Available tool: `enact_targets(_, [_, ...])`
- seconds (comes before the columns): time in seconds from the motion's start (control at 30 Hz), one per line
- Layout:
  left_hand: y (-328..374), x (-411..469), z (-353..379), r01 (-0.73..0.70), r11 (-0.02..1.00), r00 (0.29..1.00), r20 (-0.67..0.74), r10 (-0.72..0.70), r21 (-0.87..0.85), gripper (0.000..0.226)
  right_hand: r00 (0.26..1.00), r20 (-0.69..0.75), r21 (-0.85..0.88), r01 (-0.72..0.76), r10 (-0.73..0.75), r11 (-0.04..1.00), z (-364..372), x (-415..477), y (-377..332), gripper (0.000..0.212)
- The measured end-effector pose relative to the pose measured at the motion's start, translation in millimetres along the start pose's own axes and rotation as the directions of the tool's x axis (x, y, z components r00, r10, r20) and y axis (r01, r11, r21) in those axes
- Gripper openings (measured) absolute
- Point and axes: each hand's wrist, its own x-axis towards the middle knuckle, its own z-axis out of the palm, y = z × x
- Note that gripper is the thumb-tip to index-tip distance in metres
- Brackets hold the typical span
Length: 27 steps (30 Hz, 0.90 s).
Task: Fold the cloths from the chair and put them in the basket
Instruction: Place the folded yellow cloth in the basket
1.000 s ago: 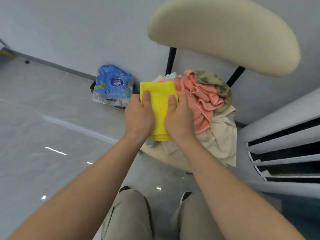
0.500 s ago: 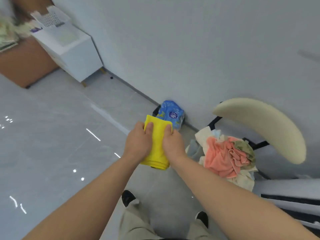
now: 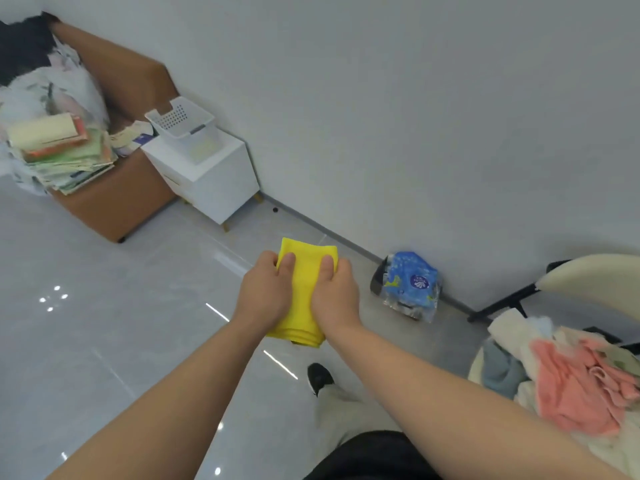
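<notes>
While both hands [image 3: 299, 294] grip yellow cloth [image 3: 304, 292]

Grey tiled floor [image 3: 104, 323], glossy, with ceiling-light reflections. Plain white wall [image 3: 381, 98] with a dark baseboard [image 3: 346, 237] along its foot. A brown sofa [image 3: 114, 202] stands against the wall at upper left; on it lie an untidy stack of papers [image 3: 62, 150], a white patterned bundle [image 3: 52, 88] and something black [image 3: 20, 46]. A white cabinet [image 3: 207, 174] on short legs stands just beside the sofa. A blue plastic pack [image 3: 412, 282] rests on the floor against the wall, a dark object partly hidden behind it. One black shoe [image 3: 319, 377] is on the floor.
</notes>
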Motion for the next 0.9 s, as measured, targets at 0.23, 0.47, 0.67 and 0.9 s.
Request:
enact_targets(0.23, [-24.0,165.0,-67.7,-0.091,0.994,0.996,0.028,0.09,0.054,0.033,0.998,-0.069,0.105,0.006,0.001,0.994,135.5,104.3,-67.7,0.03])
enact_targets(0.47, [-54.8,324.7,-179.8,-0.036,0.998,0.999,0.01,0.036,0.045,0.032,0.999,-0.036,0.136,-0.005,0.01,0.991,286.2,191.8,-183.7,0.03])
enact_targets(0.67, [-96.5,460.1,-253.7,-0.003,1.0,1.0,0.001,0.003,-0.018,0.031,0.999,-0.04,0.113,0.018,-0.014,0.993,406.4,261.7,-260.4,0.03])
enact_targets(0.9, [-142.4,622.2,-310.8,-0.064,0.998,0.986,0.153,0.063,-0.004,0.038,0.983,-0.18,0.066,-0.019,0.031,0.998,540.0,359.8,-320.4,0.029])
